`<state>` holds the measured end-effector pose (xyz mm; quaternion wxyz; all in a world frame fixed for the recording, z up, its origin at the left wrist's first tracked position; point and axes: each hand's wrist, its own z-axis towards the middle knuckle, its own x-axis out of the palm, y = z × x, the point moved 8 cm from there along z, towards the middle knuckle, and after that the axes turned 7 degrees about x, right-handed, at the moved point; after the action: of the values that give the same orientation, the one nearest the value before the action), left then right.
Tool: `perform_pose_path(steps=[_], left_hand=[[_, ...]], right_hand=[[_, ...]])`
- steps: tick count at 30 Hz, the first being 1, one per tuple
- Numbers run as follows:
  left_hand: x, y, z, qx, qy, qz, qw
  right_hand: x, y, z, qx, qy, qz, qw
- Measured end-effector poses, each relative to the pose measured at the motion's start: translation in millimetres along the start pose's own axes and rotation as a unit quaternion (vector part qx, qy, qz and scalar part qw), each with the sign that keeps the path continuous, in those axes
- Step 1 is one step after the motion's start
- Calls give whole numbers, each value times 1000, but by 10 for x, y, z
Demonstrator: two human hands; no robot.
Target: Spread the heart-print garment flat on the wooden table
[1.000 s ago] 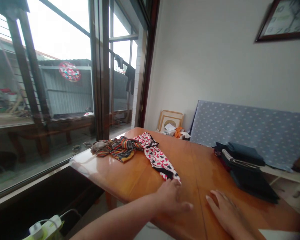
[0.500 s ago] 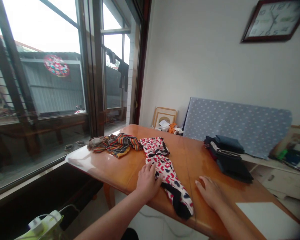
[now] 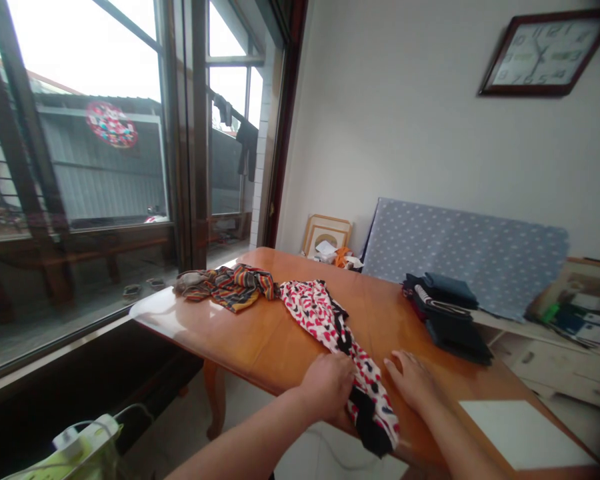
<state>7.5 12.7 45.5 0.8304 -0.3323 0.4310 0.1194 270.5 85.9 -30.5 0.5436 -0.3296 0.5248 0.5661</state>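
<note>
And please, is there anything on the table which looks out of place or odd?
Nothing looks spilled or damaged. The striped garment lies crumpled on the table, towards its left end, which looks untidy against the folded pile at right. The red-and-white garment is also rumpled, reaching the near edge.

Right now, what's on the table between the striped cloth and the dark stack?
The heart-print garment, then bare tabletop toward the stack; the head view shows it.
</note>
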Motion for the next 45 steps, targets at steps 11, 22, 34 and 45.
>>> perform_pose_path(steps=[11, 22, 34, 45], left_hand=[[186, -109, -261, -1, -26, -171, 985], [344, 102, -235, -91, -45, -380, 919], [165, 81, -208, -41, -124, -364, 922], [154, 124, -259, -116, -137, -382, 907]], right_hand=[[-178, 47, -68, 19, 10, 137, 990], [-385, 982, -733, 14, 60, 386, 921], [-525, 931, -1178, 121, 6, 637, 761], [-629, 1113, -1385, 84, 69, 599, 794]])
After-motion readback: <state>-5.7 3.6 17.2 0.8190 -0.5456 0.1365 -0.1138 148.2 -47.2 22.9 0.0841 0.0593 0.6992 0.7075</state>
